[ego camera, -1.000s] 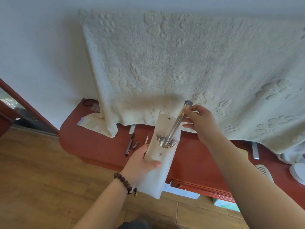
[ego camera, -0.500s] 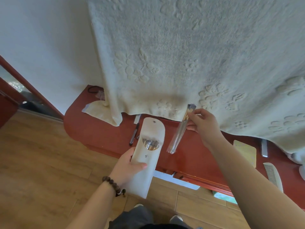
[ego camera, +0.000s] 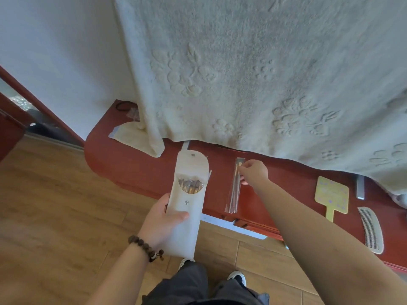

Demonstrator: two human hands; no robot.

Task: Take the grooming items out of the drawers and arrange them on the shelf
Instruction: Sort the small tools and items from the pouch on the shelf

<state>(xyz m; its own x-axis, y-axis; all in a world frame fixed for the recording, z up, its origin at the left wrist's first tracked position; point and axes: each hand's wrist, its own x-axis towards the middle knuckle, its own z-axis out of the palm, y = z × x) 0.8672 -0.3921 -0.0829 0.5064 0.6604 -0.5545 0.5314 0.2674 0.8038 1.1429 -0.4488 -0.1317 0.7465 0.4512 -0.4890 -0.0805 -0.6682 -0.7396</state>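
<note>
My left hand point(ego camera: 161, 221) grips a white brush pouch point(ego camera: 189, 201) upright in front of the red shelf point(ego camera: 141, 170); its flap is open and several brushes show in its mouth. My right hand point(ego camera: 253, 173) pinches the top of a brush in a clear plastic sleeve point(ego camera: 234, 188), which lies lengthwise on the shelf just right of the pouch. Farther right on the shelf lie a yellow hand mirror point(ego camera: 331, 194), a white comb point(ego camera: 371, 230) and a small grey comb point(ego camera: 360, 187).
A large cream embossed towel point(ego camera: 242, 69) hangs over the wall and the back of the shelf. A partly open drawer point(ego camera: 248, 225) shows under the shelf's front edge. Wooden floor lies below, with my legs and shoes point(ego camera: 237, 277) at the bottom.
My right hand drew the sleeved brush out of the pouch, carried it right and lowered it onto the shelf. My left hand kept the pouch, and the view tipped downward.
</note>
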